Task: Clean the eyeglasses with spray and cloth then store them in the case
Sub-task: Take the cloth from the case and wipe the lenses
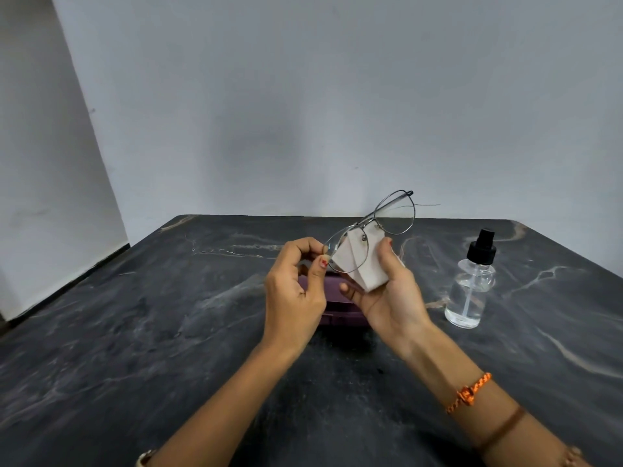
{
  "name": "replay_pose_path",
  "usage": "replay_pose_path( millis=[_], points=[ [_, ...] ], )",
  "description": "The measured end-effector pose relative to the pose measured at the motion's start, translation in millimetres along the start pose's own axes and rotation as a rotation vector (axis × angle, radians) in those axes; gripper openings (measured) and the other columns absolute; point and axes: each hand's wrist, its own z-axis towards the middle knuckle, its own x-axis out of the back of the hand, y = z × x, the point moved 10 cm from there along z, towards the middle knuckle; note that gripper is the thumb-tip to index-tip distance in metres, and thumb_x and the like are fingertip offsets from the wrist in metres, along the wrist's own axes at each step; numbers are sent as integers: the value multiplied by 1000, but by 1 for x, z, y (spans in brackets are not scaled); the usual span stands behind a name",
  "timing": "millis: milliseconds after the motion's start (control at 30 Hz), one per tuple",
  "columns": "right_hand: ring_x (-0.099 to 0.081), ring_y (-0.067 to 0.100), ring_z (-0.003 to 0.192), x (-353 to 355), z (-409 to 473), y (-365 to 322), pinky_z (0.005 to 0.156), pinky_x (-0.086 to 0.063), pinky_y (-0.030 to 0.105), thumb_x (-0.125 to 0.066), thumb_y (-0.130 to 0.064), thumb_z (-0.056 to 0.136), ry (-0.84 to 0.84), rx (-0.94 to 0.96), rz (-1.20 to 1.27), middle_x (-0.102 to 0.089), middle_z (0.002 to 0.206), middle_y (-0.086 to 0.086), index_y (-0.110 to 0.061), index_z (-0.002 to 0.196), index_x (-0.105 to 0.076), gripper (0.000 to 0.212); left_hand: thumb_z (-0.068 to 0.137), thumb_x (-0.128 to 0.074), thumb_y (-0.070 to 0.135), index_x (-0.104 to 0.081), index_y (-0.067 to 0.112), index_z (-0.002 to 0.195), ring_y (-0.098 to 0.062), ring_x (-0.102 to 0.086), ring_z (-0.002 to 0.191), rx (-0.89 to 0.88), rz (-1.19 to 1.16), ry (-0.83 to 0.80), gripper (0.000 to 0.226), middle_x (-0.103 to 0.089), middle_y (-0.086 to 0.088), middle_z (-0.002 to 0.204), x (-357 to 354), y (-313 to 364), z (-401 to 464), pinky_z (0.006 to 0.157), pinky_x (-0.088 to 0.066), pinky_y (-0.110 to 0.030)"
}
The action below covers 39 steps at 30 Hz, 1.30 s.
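Dark marbled table (135,332) bearing a clear spray bottle (470,291) and purple case (337,311).

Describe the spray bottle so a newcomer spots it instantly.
Start at the dark marbled table and look to its right side, beyond the right hand. The spray bottle stands upright there alone: clear, holding clear liquid, with a black pump top, unlike the purple case under the hands.

Single head view, looking forward-down, close over dark table (135,332).

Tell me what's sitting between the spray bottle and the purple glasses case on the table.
In the head view, only the right hand, holding the cloth, comes between spray bottle and case; the table there looks bare.
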Motion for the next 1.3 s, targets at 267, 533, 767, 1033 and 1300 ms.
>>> replay_pose_path(
  millis=[267, 533, 767, 1033, 1300],
  points=[
    [-61, 10, 57, 7, 0, -4, 47, -48, 22, -37, -41, 94, 70, 19, 90, -71, 65, -3, -18, 97, -59, 32, 86, -52, 4, -50, 33, 85, -8, -56, 81, 12, -2, 63, 29, -56, 10, 86, 9, -1, 2, 71, -47, -15],
    [-61, 11, 61, 2, -3, -2, 50, -48, 23, -35, -43, 93, 41, 14, 74, -71, 69, -4, -22, 96, -60, 33, 85, -53, 4, -49, 34, 83, -12, -56, 82, 13, 36, 44, 30, -55, 10, 84, 7, 1, 2, 71, -47, -20],
    [-65, 10, 69, -9, -6, 6, 57, -47, 24, -30, -43, 94, -44, -12, -47, -72, 82, -2, -19, 103, -64, 42, 84, -53, 6, -49, 32, 85, -21, -60, 84, -15, 51, -11, 26, -57, 4, 87, -1, 4, 0, 73, -53, -40],
    [-61, 10, 64, 0, -6, -5, 48, -47, 20, -43, -33, 93, 73, 22, -30, -68, 78, 0, -15, 94, -62, 26, 80, -51, 15, -53, 17, 88, -5, -55, 82, -54, 63, -58, 9, -55, 9, 84, -6, 5, 0, 75, -49, -23],
    [-60, 5, 52, 14, -6, -12, 44, -46, 16, -56, -23, 86, 186, 44, 32, -69, 62, -4, -13, 84, -64, 12, 78, -55, 3, -57, 10, 86, 0, -52, 80, -118, 82, -109, 11, -54, 9, 81, -12, 9, -1, 70, -43, -9]
  ],
)
